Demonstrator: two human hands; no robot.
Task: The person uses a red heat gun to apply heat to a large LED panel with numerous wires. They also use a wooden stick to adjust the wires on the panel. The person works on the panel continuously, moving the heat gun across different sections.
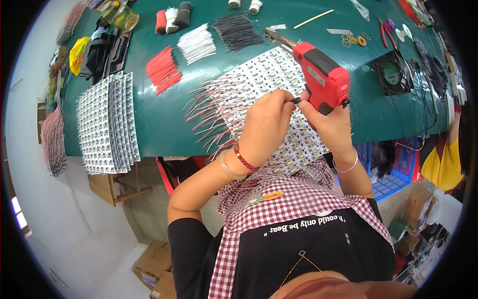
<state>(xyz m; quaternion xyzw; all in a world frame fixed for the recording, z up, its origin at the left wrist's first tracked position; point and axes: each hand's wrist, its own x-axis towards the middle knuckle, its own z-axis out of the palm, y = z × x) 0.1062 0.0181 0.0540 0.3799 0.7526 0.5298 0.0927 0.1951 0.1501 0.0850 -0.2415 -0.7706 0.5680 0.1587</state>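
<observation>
A: Soldering leads onto LED strip panel (271,74) on green bench (159,124)?

B: Yep. Right hand (331,124) grips red soldering gun (321,74), left hand (266,124) pinches a wire. Near rows wired; another panel stack (107,124) and cut wires (163,70) left.

The left hand (266,127) and right hand (328,124) cover the middle of the circuit board panel (264,74), hiding the point of contact beneath the fingers. The red soldering gun (321,74) conceals board rows behind it; its grip lies inside the right palm. Individual board components are too small to distinguish.
</observation>
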